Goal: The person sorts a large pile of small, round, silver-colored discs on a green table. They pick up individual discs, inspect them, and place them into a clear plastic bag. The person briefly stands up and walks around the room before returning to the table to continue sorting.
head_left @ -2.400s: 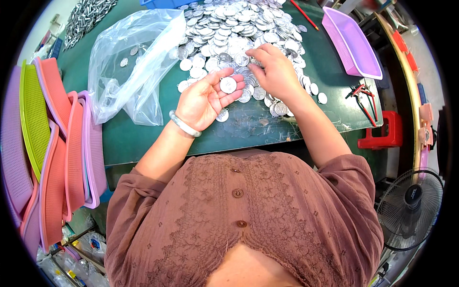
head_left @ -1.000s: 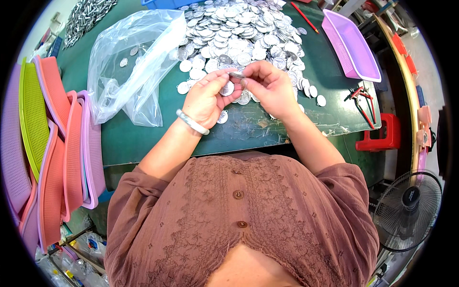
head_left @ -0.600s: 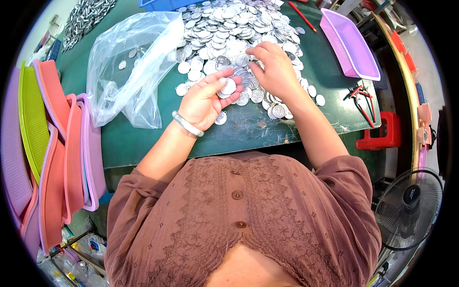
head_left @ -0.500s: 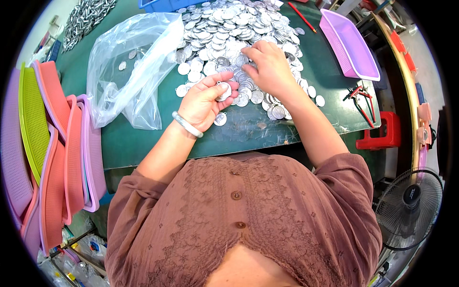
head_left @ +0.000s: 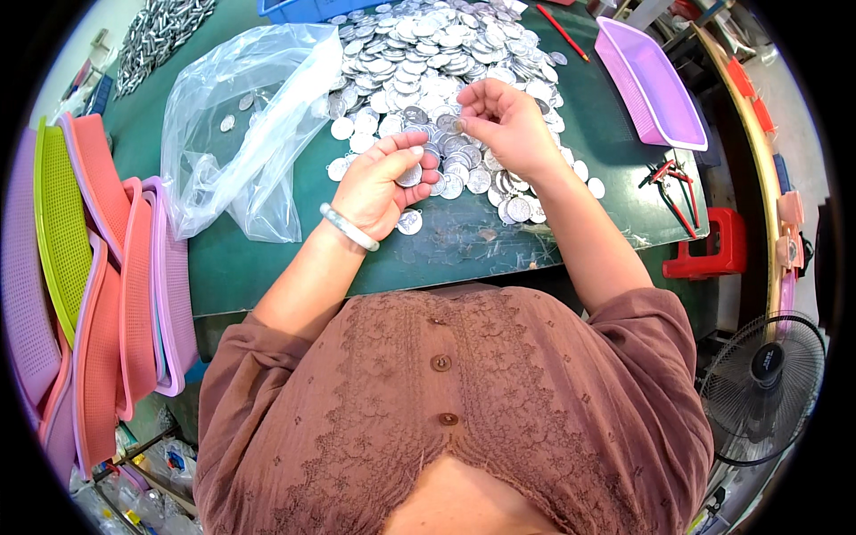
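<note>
A large heap of round silver medallions [head_left: 428,58], several with small loops on the rim, spreads over the green table. My left hand [head_left: 379,187], with a pale bangle at the wrist, is closed on a medallion [head_left: 410,176], thumb on top, palm turned up. Whether more lie under it is hidden. Over the near side of the heap, my right hand [head_left: 510,129] has its thumb and forefinger pinched, with what looks like a medallion's edge at their tips. A single medallion [head_left: 409,222] lies on the table just below my left hand.
Left of the heap lies a clear plastic bag [head_left: 241,169] with a few medallions. Stacked baskets [head_left: 107,294] stand at the left. On the right are a purple basket [head_left: 655,89], red-handled pliers [head_left: 682,183], a red pen [head_left: 563,33], a red stool [head_left: 713,250] and a fan [head_left: 767,383].
My right hand has drawn back slightly from the heap, its fingers curling into a pinch. The left hand's fingers have tilted a little, turning its medallion.
</note>
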{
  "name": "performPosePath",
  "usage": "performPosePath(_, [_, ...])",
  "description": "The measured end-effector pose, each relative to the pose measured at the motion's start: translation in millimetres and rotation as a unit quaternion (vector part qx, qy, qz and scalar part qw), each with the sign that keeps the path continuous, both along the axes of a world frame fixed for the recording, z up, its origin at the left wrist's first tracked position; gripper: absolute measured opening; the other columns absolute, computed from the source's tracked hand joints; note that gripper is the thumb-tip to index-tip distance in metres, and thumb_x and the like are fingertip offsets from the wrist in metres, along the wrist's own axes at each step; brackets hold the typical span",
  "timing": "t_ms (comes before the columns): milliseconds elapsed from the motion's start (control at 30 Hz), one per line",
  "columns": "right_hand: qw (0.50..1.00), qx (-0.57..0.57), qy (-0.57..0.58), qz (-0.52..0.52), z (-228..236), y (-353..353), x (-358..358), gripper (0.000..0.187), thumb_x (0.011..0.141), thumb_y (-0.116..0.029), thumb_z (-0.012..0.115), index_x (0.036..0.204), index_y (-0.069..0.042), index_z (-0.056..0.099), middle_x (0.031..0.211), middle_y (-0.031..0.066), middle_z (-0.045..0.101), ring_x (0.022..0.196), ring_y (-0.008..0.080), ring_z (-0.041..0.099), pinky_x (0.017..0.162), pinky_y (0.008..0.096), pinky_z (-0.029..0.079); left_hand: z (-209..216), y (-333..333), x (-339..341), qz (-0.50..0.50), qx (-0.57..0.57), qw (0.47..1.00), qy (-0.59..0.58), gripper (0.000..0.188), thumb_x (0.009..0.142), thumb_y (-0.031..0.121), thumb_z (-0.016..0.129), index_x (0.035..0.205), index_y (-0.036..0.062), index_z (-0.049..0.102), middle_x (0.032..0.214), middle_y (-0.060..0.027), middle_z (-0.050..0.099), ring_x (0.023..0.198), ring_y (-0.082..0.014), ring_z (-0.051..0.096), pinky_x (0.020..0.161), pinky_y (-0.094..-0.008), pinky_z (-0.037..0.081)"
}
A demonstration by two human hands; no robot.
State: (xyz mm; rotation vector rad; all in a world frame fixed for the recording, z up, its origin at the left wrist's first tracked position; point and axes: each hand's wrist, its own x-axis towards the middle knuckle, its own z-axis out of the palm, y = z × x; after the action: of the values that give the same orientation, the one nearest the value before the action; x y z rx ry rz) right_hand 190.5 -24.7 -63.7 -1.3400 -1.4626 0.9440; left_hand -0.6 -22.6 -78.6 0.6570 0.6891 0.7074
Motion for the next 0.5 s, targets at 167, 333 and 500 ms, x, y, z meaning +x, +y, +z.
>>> performPosePath(167, [0.992,0.006,0.118,0.054,6,-20,-8,0.019,0.073,0.001,0.058,0.091,0.001,0.054,0.075,0.0006,0.054,0.069,0.007,0.051,0.064,0.0211,0.044,3,2,3,-0.043,-0.034,0.998,-0.005,0.022,0.087,0.021,0.047,0.095,0.0011,0.053,0.078,-0.0084,0.059,0.066,-0.0151,0.056,0.056,-0.0228,0.045])
performPosePath(333, [0.992,0.067,0.007,0.102,7,-42,-2,0.016,0.075,0.002,0.055,0.09,-0.003,0.058,0.073,0.0019,0.053,0.068,0.01,0.049,0.063,0.0232,0.041,2,-3,3,-0.115,-0.035,0.992,-0.03,0.02,0.087,0.021,0.047,0.092,0.0028,0.054,0.073,-0.005,0.056,0.06,-0.0124,0.052,0.05,-0.0211,0.042])
performPosePath(500, [0.972,0.179,-0.139,-0.068,15,-58,55,0.013,0.073,0.005,0.055,0.085,0.0,0.058,0.078,0.0051,0.056,0.074,0.0135,0.054,0.066,0.0244,0.043,7,-10,1,-0.144,-0.024,0.989,-0.016,0.023,0.087,0.019,0.046,0.101,0.0012,0.052,0.072,-0.0029,0.053,0.059,-0.01,0.048,0.048,-0.0181,0.038])
